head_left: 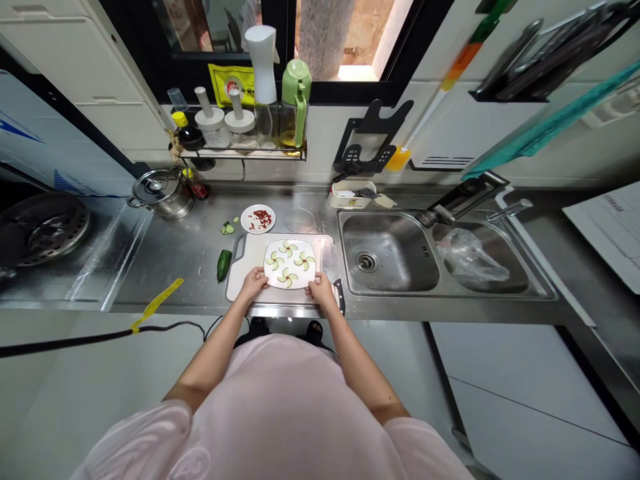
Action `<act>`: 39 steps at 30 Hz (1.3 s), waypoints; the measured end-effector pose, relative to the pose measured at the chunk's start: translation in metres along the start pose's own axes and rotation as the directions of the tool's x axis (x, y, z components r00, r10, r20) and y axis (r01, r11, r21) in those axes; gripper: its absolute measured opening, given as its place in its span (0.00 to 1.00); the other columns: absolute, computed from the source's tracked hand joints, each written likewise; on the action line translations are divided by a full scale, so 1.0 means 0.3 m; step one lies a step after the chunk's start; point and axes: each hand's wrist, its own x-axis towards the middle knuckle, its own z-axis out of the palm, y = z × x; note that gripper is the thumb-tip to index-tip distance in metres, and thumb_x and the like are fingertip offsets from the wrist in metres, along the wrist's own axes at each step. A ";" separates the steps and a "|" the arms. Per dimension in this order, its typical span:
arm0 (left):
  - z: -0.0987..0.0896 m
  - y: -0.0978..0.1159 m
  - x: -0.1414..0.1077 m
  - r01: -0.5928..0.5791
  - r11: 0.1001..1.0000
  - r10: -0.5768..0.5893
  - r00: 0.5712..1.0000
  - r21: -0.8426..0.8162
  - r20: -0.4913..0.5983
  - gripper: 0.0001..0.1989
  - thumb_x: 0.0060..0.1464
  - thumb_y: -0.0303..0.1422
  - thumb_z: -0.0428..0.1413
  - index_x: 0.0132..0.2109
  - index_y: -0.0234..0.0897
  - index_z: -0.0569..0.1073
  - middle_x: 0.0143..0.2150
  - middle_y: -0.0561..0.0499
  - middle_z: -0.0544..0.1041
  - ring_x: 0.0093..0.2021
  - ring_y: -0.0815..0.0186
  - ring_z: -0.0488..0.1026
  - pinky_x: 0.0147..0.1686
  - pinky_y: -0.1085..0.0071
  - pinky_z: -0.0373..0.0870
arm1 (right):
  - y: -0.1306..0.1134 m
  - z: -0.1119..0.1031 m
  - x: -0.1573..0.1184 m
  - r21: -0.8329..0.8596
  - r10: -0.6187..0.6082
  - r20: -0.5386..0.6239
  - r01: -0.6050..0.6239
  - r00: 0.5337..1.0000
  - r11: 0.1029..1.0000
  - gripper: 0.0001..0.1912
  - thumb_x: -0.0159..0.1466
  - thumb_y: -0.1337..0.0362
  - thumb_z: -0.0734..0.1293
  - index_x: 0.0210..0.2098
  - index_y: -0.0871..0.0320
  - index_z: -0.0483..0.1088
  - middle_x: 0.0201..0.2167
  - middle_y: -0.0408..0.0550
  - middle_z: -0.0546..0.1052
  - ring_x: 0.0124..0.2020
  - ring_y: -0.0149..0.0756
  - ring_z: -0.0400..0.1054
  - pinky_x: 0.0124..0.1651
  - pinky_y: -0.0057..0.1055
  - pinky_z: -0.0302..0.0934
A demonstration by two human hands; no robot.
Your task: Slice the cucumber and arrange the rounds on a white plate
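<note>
A white plate [290,265] with cucumber slices [287,277] laid in several pinwheel shapes, red bits at their centres, is over a pale cutting board [241,283]. My left hand [254,283] grips the plate's left front edge. At its right front edge my right hand [321,288] holds on too, fingers closed on the rim. Whether the plate rests on the board or is slightly raised, I cannot tell. Beside my right hand lies a knife, its dark handle [339,293] showing. A piece of cucumber [224,265] lies left of the board.
Behind the board are a small plate of red pieces [259,219] and loose cucumber slices [228,228]. A double sink [390,250] lies to the right, a plastic bag [470,257] in its far basin. A lidded pot [165,193] stands back left, below a condiment rack [245,155].
</note>
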 end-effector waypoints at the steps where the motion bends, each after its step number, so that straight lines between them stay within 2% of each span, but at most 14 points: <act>1: 0.002 0.013 -0.010 -0.005 1.000 0.005 1.000 -0.014 0.005 0.20 0.37 0.30 0.61 0.40 0.35 0.66 0.20 0.61 0.66 0.22 0.74 0.68 0.29 0.75 0.72 | -0.014 -0.006 -0.010 0.013 -0.005 0.005 0.005 1.000 1.000 0.17 0.52 0.71 0.60 0.41 0.56 0.57 0.19 0.36 0.69 0.17 0.30 0.65 0.14 0.20 0.54; 8: 0.003 0.110 -0.095 -0.038 0.998 0.042 0.994 -0.045 0.099 0.27 0.39 0.34 0.62 0.48 0.37 0.64 0.21 0.61 0.67 0.26 0.71 0.70 0.36 0.66 0.75 | -0.119 -0.065 -0.107 0.109 -0.111 0.054 0.105 0.992 0.989 0.18 0.51 0.63 0.61 0.42 0.55 0.56 0.20 0.37 0.70 0.19 0.32 0.66 0.14 0.22 0.54; 14: 0.009 0.158 -0.129 -0.086 0.996 0.088 0.993 -0.030 0.077 0.30 0.38 0.36 0.63 0.50 0.36 0.64 0.21 0.60 0.68 0.25 0.71 0.70 0.34 0.67 0.74 | -0.171 -0.091 -0.158 0.179 -0.149 0.055 0.137 0.987 0.974 0.21 0.50 0.60 0.63 0.43 0.55 0.56 0.20 0.36 0.69 0.19 0.32 0.65 0.14 0.22 0.54; 21: 0.008 0.170 -0.144 -0.089 0.994 0.094 0.994 -0.068 0.064 0.29 0.38 0.36 0.63 0.49 0.36 0.65 0.20 0.61 0.66 0.24 0.72 0.68 0.33 0.68 0.73 | -0.196 -0.100 -0.183 0.232 -0.156 0.055 0.139 0.986 0.963 0.23 0.50 0.61 0.64 0.44 0.56 0.57 0.21 0.37 0.70 0.21 0.32 0.66 0.14 0.21 0.54; 24: 0.014 0.162 -0.158 -0.093 0.993 0.098 0.993 -0.079 0.059 0.29 0.38 0.36 0.63 0.49 0.35 0.64 0.19 0.61 0.66 0.23 0.72 0.68 0.34 0.68 0.73 | -0.203 -0.104 -0.185 0.292 -0.117 0.062 0.094 0.991 0.952 0.22 0.49 0.60 0.65 0.43 0.55 0.58 0.26 0.40 0.73 0.25 0.34 0.69 0.18 0.24 0.61; 26: 0.024 0.152 -0.171 -0.087 0.994 0.091 0.994 -0.066 0.061 0.29 0.38 0.37 0.62 0.49 0.36 0.64 0.22 0.59 0.69 0.25 0.71 0.70 0.35 0.67 0.73 | -0.205 -0.105 -0.186 0.358 -0.082 0.124 0.033 0.989 0.933 0.21 0.50 0.59 0.66 0.43 0.55 0.60 0.35 0.45 0.76 0.32 0.37 0.72 0.25 0.29 0.67; 29: 0.049 0.130 -0.196 -0.072 0.995 0.076 0.995 -0.063 0.068 0.28 0.39 0.37 0.62 0.48 0.37 0.64 0.22 0.59 0.70 0.25 0.71 0.70 0.34 0.67 0.73 | -0.195 -0.103 -0.190 0.443 -0.050 0.219 -0.054 0.974 0.895 0.21 0.52 0.58 0.66 0.45 0.55 0.63 0.44 0.50 0.75 0.42 0.43 0.73 0.34 0.36 0.71; 34: 0.112 0.084 -0.243 -0.023 0.998 0.032 0.989 -0.065 0.146 0.31 0.39 0.40 0.63 0.49 0.37 0.62 0.23 0.57 0.71 0.26 0.69 0.71 0.34 0.66 0.72 | -0.130 -0.117 -0.211 0.510 0.028 0.186 -0.120 0.982 0.852 0.25 0.50 0.58 0.69 0.47 0.54 0.66 0.50 0.53 0.74 0.48 0.48 0.71 0.45 0.44 0.70; 37: 0.147 0.064 -0.261 0.006 1.000 -0.004 0.954 -0.008 0.299 0.32 0.41 0.43 0.63 0.51 0.37 0.62 0.27 0.53 0.74 0.29 0.66 0.73 0.35 0.66 0.72 | -0.057 -0.179 -0.255 0.492 0.050 0.146 -0.116 0.988 0.863 0.27 0.49 0.55 0.70 0.48 0.51 0.67 0.51 0.51 0.74 0.50 0.50 0.69 0.48 0.49 0.69; 39: 0.158 0.056 -0.258 -0.019 0.995 -0.026 0.891 0.094 0.453 0.30 0.44 0.44 0.61 0.52 0.37 0.64 0.34 0.48 0.76 0.33 0.65 0.74 0.36 0.68 0.70 | 0.006 -0.254 -0.311 0.505 0.089 0.082 -0.118 0.993 0.855 0.31 0.48 0.54 0.71 0.51 0.51 0.66 0.52 0.53 0.73 0.52 0.51 0.68 0.50 0.49 0.68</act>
